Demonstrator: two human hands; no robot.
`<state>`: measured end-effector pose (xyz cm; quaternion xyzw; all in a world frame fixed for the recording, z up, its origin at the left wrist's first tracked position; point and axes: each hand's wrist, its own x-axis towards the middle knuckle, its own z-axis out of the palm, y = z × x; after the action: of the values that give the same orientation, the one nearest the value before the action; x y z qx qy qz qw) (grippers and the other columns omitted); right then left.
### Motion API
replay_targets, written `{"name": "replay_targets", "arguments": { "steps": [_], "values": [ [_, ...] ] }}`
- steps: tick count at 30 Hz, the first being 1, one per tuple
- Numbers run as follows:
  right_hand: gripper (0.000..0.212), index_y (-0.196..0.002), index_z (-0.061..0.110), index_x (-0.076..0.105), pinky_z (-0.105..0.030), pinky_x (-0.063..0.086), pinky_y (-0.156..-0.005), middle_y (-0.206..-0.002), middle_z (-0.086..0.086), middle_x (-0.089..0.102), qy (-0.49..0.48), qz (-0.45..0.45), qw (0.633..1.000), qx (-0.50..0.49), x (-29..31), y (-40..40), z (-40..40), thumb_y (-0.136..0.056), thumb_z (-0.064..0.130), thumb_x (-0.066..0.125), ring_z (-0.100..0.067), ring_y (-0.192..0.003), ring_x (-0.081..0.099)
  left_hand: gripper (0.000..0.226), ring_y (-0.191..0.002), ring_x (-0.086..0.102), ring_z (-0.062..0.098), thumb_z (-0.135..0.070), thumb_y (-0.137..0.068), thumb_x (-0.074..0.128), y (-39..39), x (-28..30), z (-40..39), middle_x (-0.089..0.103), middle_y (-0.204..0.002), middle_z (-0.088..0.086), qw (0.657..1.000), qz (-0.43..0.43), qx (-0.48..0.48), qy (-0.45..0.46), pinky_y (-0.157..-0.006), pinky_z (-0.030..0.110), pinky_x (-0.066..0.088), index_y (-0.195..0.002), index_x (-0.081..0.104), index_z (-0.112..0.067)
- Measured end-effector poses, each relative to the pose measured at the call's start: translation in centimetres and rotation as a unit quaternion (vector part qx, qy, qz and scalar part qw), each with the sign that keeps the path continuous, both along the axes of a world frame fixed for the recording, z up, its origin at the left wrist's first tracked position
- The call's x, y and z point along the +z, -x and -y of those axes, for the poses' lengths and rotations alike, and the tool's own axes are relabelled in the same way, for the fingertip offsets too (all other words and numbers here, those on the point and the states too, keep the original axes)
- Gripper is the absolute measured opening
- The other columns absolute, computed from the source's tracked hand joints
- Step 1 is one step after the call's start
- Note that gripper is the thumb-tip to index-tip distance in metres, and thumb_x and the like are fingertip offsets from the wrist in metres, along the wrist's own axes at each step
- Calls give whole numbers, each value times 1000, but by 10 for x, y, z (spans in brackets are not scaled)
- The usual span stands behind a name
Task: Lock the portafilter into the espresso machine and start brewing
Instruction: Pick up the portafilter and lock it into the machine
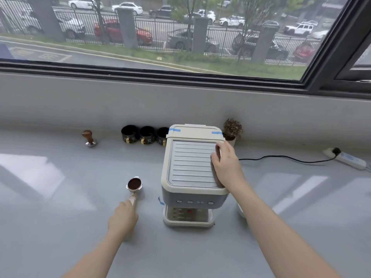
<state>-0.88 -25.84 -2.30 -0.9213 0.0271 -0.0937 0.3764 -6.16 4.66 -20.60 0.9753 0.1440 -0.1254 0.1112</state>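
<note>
- A tamper (89,139) with a brown wooden knob is standing upright on the grey counter (50,207) at the far left, near the back wall.
- Three black cups (146,135) with gold handles are sitting in a row against the wall, just left of the machine's rear.
- The left hand (122,218) is closing around the near end of the portafilter's handle, fingers wrapped over it.
- The portafilter (134,186) is lying out on the counter left of the machine and apart from it, its basket facing up and showing dark ground coffee.
- The espresso machine (190,167), cream and grey with bits of blue tape, is standing at centre, its button row facing the person and its drip tray (187,219) sitting below.
- The right hand (225,164) is resting on the right edge of the machine's ribbed top, fingers curled down over the side and bracing it.
- A small potted plant (231,130) is sitting just behind the machine's right rear corner.
- A black cable (281,157) is running across the counter to a white power strip (349,159) at the far right.
</note>
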Motion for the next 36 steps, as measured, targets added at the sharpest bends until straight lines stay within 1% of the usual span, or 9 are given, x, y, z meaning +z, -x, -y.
{"name": "replay_targets", "arguments": {
  "steps": [3, 8, 11, 13, 20, 26, 29, 32, 36],
  "values": [
    [39, -136, 21, 40, -23, 29, -90, -149, -3, 34, -17, -21, 1000, 8, 0, -2, 2, -98, 26, 38, -22, -128, 41, 14, -69, 47, 30, -9, -85, 42, 7, -18, -1, 52, -97, 13, 999, -1, 34, 24, -57, 37, 41, -97, 43, -2],
    [43, -141, 26, 36, -32, 35, -93, -155, -2, 23, 6, -57, 998, 16, -4, -5, 4, -99, 34, 33, -25, -129, 43, 16, -79, 59, 37, -8, -86, 46, 8, -27, 2, 56, -98, 20, 997, 3, 53, 63, -60, 38, 42, -98, 41, 2],
    [44, -141, 28, 35, -36, 37, -97, -154, -2, 24, 8, -62, 998, 16, -4, -6, 5, -98, 36, 33, -25, -130, 42, 11, -75, 57, 37, -6, -85, 46, 6, -21, 7, 56, -88, 19, 981, 17, 127, 147, -62, 40, 45, -91, 39, -1],
    [44, -141, 29, 35, -38, 38, -98, -154, -2, 24, 11, -65, 998, 16, -4, -6, 5, -98, 36, 33, -25, -130, 42, 8, -64, 56, 35, -7, -82, 45, 11, -13, 8, 55, -77, 17, 975, 24, 141, 170, -56, 40, 47, -85, 37, -4],
    [44, -140, 29, 36, -37, 37, -99, -151, -2, 28, 4, -59, 998, 19, -3, -5, 5, -97, 36, 35, -24, -129, 43, 8, -54, 54, 27, -23, -83, 49, 58, 16, 8, 55, -59, 3, 989, 78, 20, 121, -47, 31, 36, -85, 41, -23],
    [43, -138, 30, 38, -40, 37, -102, -147, -5, 32, 9, -55, 998, 16, -5, -6, 6, -95, 38, 37, -25, -130, 41, 23, -66, 53, 27, -37, -81, 50, 94, 26, 28, 57, -70, -1, 989, 38, -82, 117, -60, 35, 48, -103, 43, -34],
    [44, -139, 30, 37, -40, 36, -104, -148, -6, 32, 15, -56, 998, 17, -5, -6, 5, -95, 38, 37, -25, -131, 41, 22, -69, 57, 24, -35, -79, 50, 96, 35, 50, 59, -69, -2, 983, 49, -99, 144, -57, 35, 47, -101, 44, -35],
    [46, -140, 30, 36, -39, 35, -105, -148, -6, 32, 19, -56, 998, 16, -4, -5, 5, -95, 39, 37, -25, -132, 40, 23, -64, 55, 19, -32, -80, 52, 91, 46, 68, 54, -62, -7, 978, 72, -105, 167, -50, 31, 40, -101, 48, -37],
    [46, -140, 30, 36, -39, 35, -104, -148, -6, 32, 25, -59, 998, 16, -3, -5, 5, -95, 39, 36, -26, -131, 41, 24, -55, 53, 16, -33, -78, 56, 80, 54, 77, 57, -57, -5, 974, 99, -78, 190, -48, 31, 41, -100, 54, -42]
  ]
}}
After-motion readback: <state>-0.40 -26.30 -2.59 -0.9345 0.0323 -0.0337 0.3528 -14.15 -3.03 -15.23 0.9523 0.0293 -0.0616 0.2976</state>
